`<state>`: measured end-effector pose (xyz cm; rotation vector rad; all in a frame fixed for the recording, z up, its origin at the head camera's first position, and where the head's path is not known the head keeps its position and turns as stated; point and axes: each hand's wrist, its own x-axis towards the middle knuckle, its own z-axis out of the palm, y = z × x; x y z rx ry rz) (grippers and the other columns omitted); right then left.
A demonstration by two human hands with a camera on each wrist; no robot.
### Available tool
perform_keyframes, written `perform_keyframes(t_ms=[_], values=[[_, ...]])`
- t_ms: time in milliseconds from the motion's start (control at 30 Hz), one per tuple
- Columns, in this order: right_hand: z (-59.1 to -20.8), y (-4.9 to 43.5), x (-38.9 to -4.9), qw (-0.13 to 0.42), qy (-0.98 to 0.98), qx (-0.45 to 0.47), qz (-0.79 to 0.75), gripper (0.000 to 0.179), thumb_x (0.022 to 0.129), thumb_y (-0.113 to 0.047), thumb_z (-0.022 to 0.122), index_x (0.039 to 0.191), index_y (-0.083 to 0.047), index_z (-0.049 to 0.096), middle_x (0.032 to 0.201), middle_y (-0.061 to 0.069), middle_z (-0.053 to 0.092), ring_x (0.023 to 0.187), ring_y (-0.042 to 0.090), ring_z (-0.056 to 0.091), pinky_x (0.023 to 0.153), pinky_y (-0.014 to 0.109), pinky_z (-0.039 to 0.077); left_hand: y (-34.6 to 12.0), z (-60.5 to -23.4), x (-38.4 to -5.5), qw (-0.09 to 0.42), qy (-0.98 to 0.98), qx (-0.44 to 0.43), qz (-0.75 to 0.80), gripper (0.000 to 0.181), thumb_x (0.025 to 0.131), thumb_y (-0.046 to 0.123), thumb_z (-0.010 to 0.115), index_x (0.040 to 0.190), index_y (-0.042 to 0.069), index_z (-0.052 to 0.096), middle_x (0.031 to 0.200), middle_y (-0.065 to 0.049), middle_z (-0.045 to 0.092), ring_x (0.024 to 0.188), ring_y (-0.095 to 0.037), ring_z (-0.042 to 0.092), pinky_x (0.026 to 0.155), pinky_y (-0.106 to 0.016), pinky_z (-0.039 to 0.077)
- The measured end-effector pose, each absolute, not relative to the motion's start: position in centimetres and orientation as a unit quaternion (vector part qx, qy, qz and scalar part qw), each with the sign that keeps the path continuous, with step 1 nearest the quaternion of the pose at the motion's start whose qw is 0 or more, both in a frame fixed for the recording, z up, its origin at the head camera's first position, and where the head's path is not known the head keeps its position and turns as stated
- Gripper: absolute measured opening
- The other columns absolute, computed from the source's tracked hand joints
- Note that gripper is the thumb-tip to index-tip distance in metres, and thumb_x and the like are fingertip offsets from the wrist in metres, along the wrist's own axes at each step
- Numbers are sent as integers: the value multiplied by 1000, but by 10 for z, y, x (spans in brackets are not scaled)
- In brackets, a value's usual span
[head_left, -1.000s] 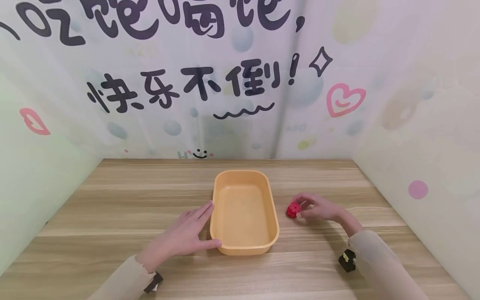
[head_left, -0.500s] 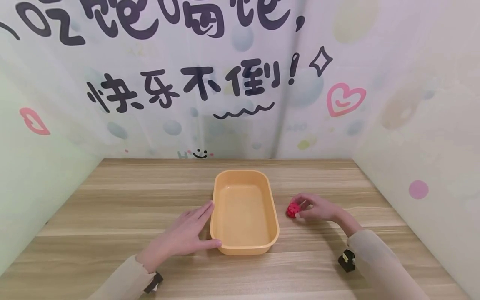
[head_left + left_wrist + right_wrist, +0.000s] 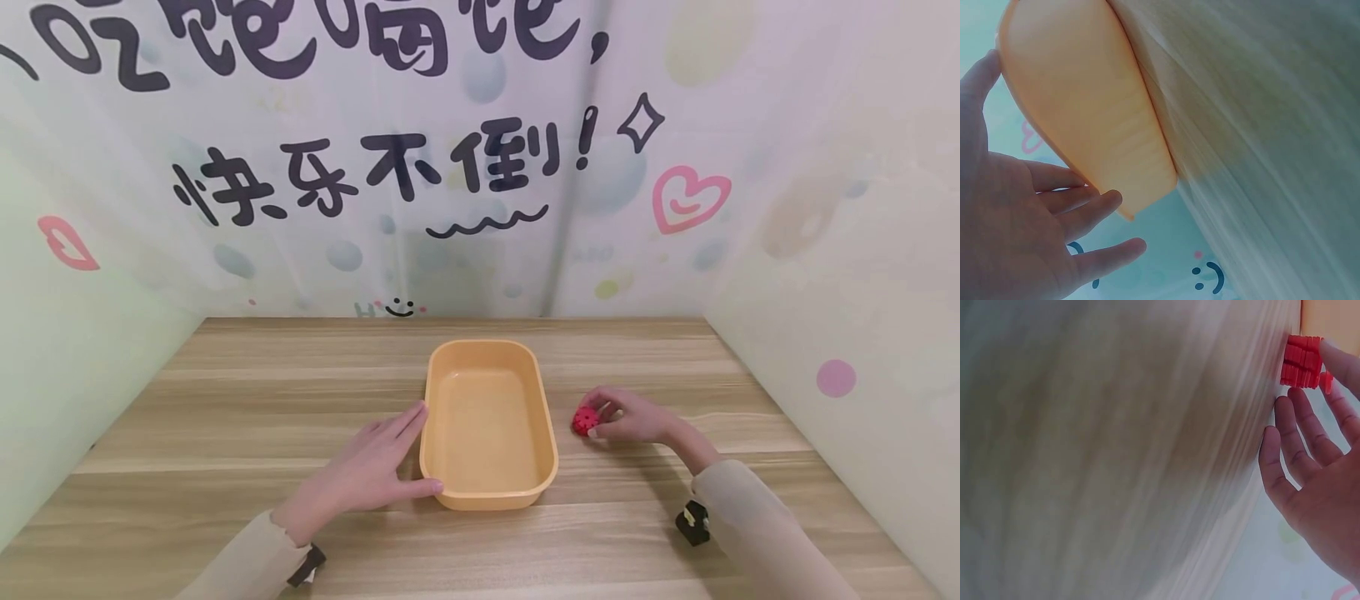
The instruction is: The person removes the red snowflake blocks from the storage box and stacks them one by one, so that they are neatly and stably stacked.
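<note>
An orange rectangular basin (image 3: 487,433) with rounded corners stands on the wooden table. My left hand (image 3: 360,471) lies along its left side, thumb at the near corner of the rim and fingertips at the side rim. In the left wrist view, those fingers (image 3: 1088,215) are extended against the outer wall of the basin. To the right of the basin, my right hand (image 3: 633,417) pinches a small stack of red notched discs (image 3: 585,421) between thumb and fingers. Seen from the right wrist, the stack (image 3: 1300,361) sits low at the table surface, the other fingers spread beside it.
The wood-grain table (image 3: 247,400) is bounded by a printed curtain (image 3: 480,267) at the back and pale walls at left and right. Black wrist devices (image 3: 693,522) sit under both sleeves.
The right hand and the red stack have shifted very slightly left, and the stack's top face is a little more visible. The left hand and basin have stayed put.
</note>
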<state>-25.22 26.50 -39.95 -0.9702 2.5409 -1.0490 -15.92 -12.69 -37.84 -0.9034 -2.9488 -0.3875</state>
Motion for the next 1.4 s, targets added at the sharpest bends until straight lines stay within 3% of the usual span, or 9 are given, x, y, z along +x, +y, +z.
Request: perform_keyframes(t_ms=[567, 867, 1400], values=[[-374, 249, -235, 133, 870, -313, -358, 27, 78, 0, 64, 101, 6, 52, 93, 16, 55, 86, 35, 53, 76, 44, 43, -127, -378, -159, 16, -948, -289, -128, 95, 75, 67, 46, 138, 0, 22, 143, -12, 19, 125, -26, 27, 97, -47, 24], [-404, 263, -254, 125, 874, -311, -353, 29, 77, -14, 67, 102, -7, 53, 93, 5, 54, 84, 23, 54, 75, 39, 43, -127, -379, -159, 15, -949, -289, -129, 97, 75, 69, 43, 138, 0, 22, 143, -13, 19, 125, -27, 27, 97, -47, 24], [-403, 262, -254, 135, 880, -300, -343, 31, 77, -15, 67, 103, -6, 52, 94, 6, 54, 84, 22, 54, 74, 38, 43, -127, -378, -159, 9, -948, -290, -133, 96, 75, 68, 45, 138, -1, 22, 143, -12, 19, 125, -26, 26, 97, -47, 24]])
